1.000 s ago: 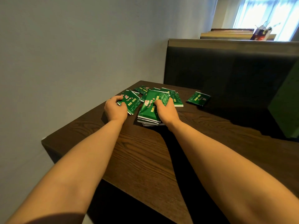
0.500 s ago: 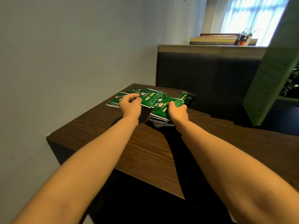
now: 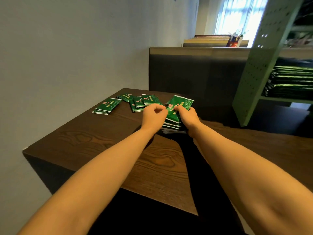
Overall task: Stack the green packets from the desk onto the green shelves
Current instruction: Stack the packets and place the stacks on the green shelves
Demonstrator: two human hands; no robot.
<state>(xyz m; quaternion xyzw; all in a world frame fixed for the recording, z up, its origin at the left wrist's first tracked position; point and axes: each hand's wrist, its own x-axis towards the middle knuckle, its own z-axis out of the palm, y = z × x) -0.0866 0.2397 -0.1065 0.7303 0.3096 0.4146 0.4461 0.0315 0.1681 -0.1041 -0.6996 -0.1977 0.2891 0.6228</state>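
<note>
Packets (image 3: 176, 114) in one thick pile sat between both hands, its near end on the desk (image 3: 101, 141) and its far end tipped upward. The right fingers (image 3: 180, 109) were curled over the top packet with the rest of the right hand (image 3: 188, 117) wrapped round the pile's right side, gripping it. The left fingers (image 3: 159, 108) were curled tight, with their tips against the left edge of the top packet; whether they actually pinched it could not be told. Half a second earlier the left hand (image 3: 153, 117) had rested on the loose packets (image 3: 140, 102), apart from the pile; it had since crossed over to meet the right hand, and the pile stood steeper than before. The loose packets lay uncovered just beyond the left knuckles, with a further small pile (image 3: 106, 106) off to the left, near the wall (image 3: 67, 48). Behind the desk rose a dark partition (image 3: 194, 77). To the right stood the shelves (image 3: 259, 65), showing more than before, with dark green packets stacked on one level (image 3: 291, 82), well apart from the hands.
</note>
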